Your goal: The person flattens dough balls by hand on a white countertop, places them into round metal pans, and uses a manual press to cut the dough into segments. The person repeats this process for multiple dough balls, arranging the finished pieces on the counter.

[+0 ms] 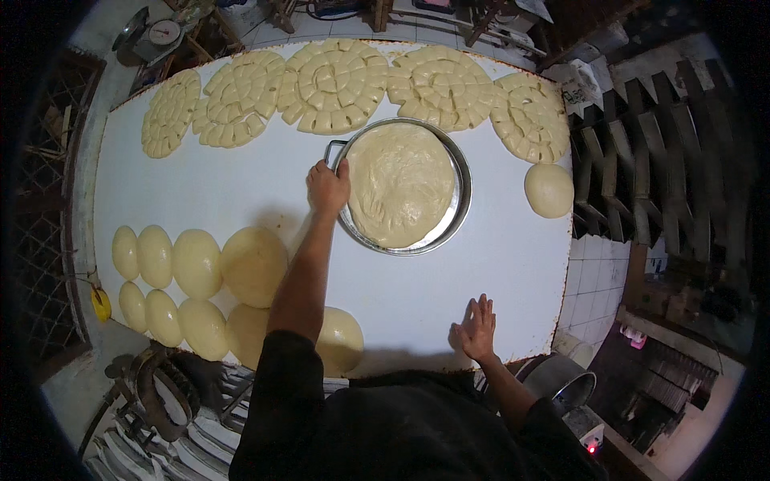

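Observation:
A round metal pan stands on the white tabletop, and a large flattened disc of dough fills most of it. Dents and creases mark the dough's surface. My left hand grips the pan's left side just below its handle, thumb at the rim. The fingers' undersides are hidden. Near the front edge of the table, my right hand holds nothing, its fingers stretched out and slightly apart. Whether it touches the tabletop I cannot tell.
Cut dough rounds line the table's far edge. Two rows of smooth dough balls lie at the left, partly behind my left arm. One dough ball sits at the right edge. Dark metal racking stands beyond; a dial scale is back left.

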A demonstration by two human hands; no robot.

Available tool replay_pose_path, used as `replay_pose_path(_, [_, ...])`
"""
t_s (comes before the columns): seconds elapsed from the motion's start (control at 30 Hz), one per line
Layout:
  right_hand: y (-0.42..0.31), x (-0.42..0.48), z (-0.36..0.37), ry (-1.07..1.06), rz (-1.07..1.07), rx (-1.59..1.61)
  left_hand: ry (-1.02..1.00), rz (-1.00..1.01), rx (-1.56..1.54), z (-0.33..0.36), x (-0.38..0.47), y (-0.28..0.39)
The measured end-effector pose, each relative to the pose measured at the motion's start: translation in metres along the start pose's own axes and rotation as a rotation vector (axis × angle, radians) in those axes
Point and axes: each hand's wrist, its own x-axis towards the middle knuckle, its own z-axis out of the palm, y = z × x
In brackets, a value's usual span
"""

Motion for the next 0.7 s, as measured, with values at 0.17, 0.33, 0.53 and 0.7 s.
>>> replay_pose_path(0.17, [0.014,0.046,-0.001,0.246,0.193,0.482,0.223,0.103,-0.028,0.022,-0.069,0.003])
replay_pose_path(0.33, [0.030,0.111,-0.015,0.355,0.371,0.880,0.201,0.038,-0.088,0.042,-0.212,-0.016])
replay_pose_path(0.53, [0.067,0.077,-0.010,0.426,0.070,0.380,0.195,0.397,0.021,0.043,-0.314,-0.006])
replay_pose_path(0.7, [0.060,0.052,-0.007,0.493,0.032,0.554,-0.329,0.743,0.089,0.095,-0.374,0.089])
